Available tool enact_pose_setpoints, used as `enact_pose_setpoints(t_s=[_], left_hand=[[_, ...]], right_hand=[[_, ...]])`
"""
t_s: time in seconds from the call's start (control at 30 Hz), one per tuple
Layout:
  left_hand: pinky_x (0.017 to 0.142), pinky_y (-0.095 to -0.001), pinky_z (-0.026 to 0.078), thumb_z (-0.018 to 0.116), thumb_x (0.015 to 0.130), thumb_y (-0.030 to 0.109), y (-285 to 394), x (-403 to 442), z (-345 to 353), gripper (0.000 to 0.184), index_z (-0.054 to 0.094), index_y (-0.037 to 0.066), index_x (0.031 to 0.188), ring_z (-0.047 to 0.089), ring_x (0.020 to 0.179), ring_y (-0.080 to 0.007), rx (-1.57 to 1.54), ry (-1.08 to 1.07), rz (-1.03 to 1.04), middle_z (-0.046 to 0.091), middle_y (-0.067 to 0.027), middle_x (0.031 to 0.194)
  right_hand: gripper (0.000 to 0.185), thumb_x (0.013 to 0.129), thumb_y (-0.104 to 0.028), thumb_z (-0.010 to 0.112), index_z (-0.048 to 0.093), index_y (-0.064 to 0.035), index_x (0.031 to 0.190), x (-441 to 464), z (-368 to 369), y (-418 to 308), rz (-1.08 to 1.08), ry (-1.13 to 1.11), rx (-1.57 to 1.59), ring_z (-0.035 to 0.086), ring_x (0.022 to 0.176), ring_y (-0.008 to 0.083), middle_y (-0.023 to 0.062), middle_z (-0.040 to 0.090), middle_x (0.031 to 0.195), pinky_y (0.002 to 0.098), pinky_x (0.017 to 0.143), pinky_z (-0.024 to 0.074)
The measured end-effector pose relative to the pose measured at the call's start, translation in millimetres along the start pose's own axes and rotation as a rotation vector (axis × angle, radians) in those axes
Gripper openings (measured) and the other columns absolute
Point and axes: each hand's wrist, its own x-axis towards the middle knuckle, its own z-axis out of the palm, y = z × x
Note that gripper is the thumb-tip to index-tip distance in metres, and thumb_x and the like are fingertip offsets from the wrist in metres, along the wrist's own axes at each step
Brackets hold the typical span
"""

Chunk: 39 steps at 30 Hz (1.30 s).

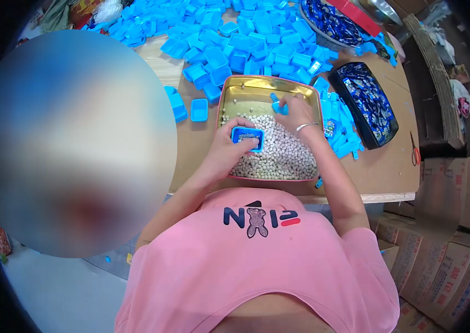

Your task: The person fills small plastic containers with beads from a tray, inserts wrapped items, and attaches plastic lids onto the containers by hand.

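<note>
My left hand (230,145) grips a small blue box (248,131) over the front left of a gold-lined metal tin (271,84). The thumb reaches into the box, where some small dark pieces show. Many small whitish beads (279,158) cover most of the tin's bottom. Over the tin's right side, my right hand (297,112) has its fingers closed on a small blue scoop-like piece (280,105), whose far end is partly hidden by the fingers.
Many empty blue boxes (240,41) are heaped at the back. One blue box (199,110) stands left of the tin. Blue pieces (345,125) and a black tray of dark blue packets (365,102) lie right, near scissors (415,151). Cartons (457,188) stand beyond the table.
</note>
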Motion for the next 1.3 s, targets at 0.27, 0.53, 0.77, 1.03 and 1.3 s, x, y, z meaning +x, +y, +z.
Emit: enact_pose_setpoints(t_s=[0.27,0.53,0.77,1.03,1.3], left_hand=[[0.081,-0.0267,0.049,0.069,0.071,-0.003,1.5,-7.6,-9.6,0.054,0.049,0.007,0.121,0.058,0.091,-0.0173,-0.165,-0.198,-0.003,0.06,-0.0098,0.103],[0.079,-0.024,0.047,0.073,0.065,-0.001,-16.1,-2.1,-26.2,0.059,0.048,0.006,0.117,0.053,0.091,-0.014,0.001,-0.29,0.34,0.057,-0.0064,0.103],[0.077,-0.0226,0.047,0.071,0.063,-0.003,-7.0,0.9,-22.9,0.055,0.051,0.005,0.114,0.054,0.086,-0.0128,0.123,-0.257,0.443,0.058,-0.0057,0.098],[0.083,-0.0273,0.046,0.075,0.063,0.006,-17.7,-0.3,-3.4,0.054,0.055,0.004,0.113,0.054,0.088,-0.0147,0.306,-0.159,0.513,0.059,-0.0074,0.1],[0.084,-0.0285,0.048,0.072,0.066,-0.004,34.3,-27.8,1.3,0.05,0.059,0.003,0.113,0.058,0.093,-0.017,0.25,-0.118,0.392,0.063,-0.0083,0.105]], right_hand=[[0.044,0.059,-0.011,0.071,0.061,-0.0057,0.101,-7.8,4.7,15.5,-0.077,-0.104,0.076,0.056,0.093,0.0316,0.0151,0.059,0.105,0.038,0.083,0.0453],[0.029,0.065,-0.002,0.067,0.054,-0.0046,0.091,-16.4,-20.9,19.5,-0.331,0.113,0.352,0.05,0.076,0.0201,0.006,0.054,0.087,0.03,0.067,0.0423],[0.028,0.071,0.001,0.065,0.058,-0.0051,0.098,-45.7,-48.3,-0.8,-0.379,-0.025,0.622,0.054,0.093,0.0242,0.0104,0.057,0.104,0.0328,0.085,0.042],[0.035,0.071,0.002,0.066,0.061,-0.0029,0.106,-91.9,-83.8,-49.2,-0.688,-0.026,0.537,0.054,0.104,0.0296,0.014,0.058,0.113,0.0365,0.094,0.0418],[0.026,0.07,0.001,0.07,0.065,-0.005,0.095,-101.0,-101.5,-82.3,-0.743,0.149,0.47,0.056,0.095,0.0255,0.0087,0.059,0.114,0.0336,0.082,0.0458]])
